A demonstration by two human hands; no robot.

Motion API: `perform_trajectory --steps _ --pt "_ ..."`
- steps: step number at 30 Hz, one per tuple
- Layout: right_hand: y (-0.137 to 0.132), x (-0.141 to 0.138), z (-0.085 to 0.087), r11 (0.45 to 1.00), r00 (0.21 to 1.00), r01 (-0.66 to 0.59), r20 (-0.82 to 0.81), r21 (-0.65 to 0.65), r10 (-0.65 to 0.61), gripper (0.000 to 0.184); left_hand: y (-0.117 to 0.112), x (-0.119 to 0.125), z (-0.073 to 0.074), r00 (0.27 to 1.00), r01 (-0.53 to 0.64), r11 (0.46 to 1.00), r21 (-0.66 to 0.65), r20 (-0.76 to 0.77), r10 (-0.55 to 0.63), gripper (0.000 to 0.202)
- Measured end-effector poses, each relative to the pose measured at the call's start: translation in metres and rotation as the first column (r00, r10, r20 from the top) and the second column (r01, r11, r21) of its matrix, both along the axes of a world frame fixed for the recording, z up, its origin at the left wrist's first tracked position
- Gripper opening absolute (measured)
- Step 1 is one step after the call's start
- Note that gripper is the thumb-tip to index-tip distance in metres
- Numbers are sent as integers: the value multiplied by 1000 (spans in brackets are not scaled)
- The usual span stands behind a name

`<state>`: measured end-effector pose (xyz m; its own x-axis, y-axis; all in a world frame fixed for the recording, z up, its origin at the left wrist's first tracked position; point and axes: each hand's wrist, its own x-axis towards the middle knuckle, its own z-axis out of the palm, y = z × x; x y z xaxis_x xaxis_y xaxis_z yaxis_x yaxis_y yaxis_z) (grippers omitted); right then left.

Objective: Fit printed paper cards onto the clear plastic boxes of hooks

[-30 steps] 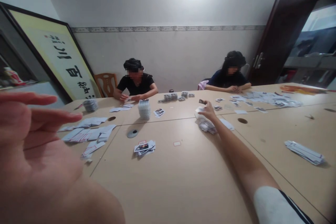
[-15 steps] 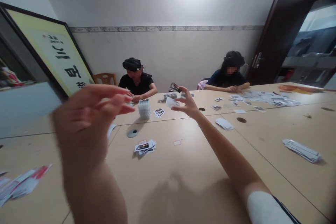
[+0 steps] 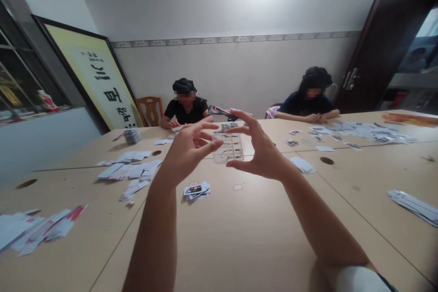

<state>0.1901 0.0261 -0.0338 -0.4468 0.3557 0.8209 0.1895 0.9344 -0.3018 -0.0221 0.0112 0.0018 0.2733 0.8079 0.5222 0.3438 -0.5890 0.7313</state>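
Note:
A clear plastic box [image 3: 232, 148] with small dark pieces in its compartments is held up above the table. My right hand [image 3: 265, 150] grips its right side, thumb below and fingers above. My left hand [image 3: 188, 148] is at the box's left edge, its thumb and fingers closed about it. By my right index fingertip is a dark printed strip [image 3: 221, 112]; I cannot tell whether it is joined to the box. Below the hands, a small pile of printed cards [image 3: 197, 190] lies on the table, with a red-edged label [image 3: 237, 187] to its right.
Paper slips [image 3: 130, 169] and more slips [image 3: 51, 232] lie at left, near a round stack [image 3: 132, 135]. Scattered cards [image 3: 369, 132] cover the far right; a bundle of strips [image 3: 414, 207] lies nearer. Two people sit across the table [image 3: 239, 242].
My left hand has come from the near left to the box. The box now faces me, its contents visible. The view has shifted left, showing more slips there.

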Motion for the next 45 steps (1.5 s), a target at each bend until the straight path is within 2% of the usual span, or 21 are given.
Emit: perform_trajectory --steps 4,7,10,14,16,18,22,26,30,33,38,41,43,45 --pt "2 5 0 1000 997 -11 75 14 10 110 5 13 -7 995 45 999 -3 -85 -45 49" --pt "4 7 0 1000 997 4 71 20 -5 113 11 21 -12 997 42 999 12 -67 -41 49" --pt "5 10 3 1000 996 21 -83 -8 -21 112 15 23 -13 996 30 1000 5 87 -31 50" --pt "5 15 5 973 917 98 -362 -210 -170 94 17 24 -13 951 -25 1000 7 309 21 47" --pt "7 17 5 943 888 45 -420 -329 -189 92 17 26 -14 923 -13 1000 -12 385 17 51" --pt "11 18 4 912 875 -62 -461 -406 -146 92 17 29 -14 897 16 999 -38 443 2 56" --pt "17 19 4 868 832 -253 -553 -427 -30 85 16 38 -17 871 75 994 -79 491 -27 59" --pt "20 20 6 837 808 -324 -590 -441 2 80 16 41 -18 885 66 995 -71 464 -26 54" --pt "21 19 6 804 794 -366 -607 -468 9 80 14 40 -17 934 15 998 62 355 -36 48" --pt "20 18 5 786 794 -396 -607 -474 33 81 11 37 -16 963 80 993 85 251 -98 47" --pt "15 18 6 777 791 -431 -607 -458 82 79 7 32 -15 963 202 979 12 178 -201 53" --pt "15 18 6 791 806 -398 -589 -466 58 82 7 31 -14 966 135 990 30 218 -138 60" --pt "17 16 6 803 815 -348 -580 -484 4 85 8 31 -14 962 8 995 101 270 -35 58" --pt "20 14 5 802 811 -303 -581 -515 -67 85 9 35 -17 958 -142 967 214 277 79 49"
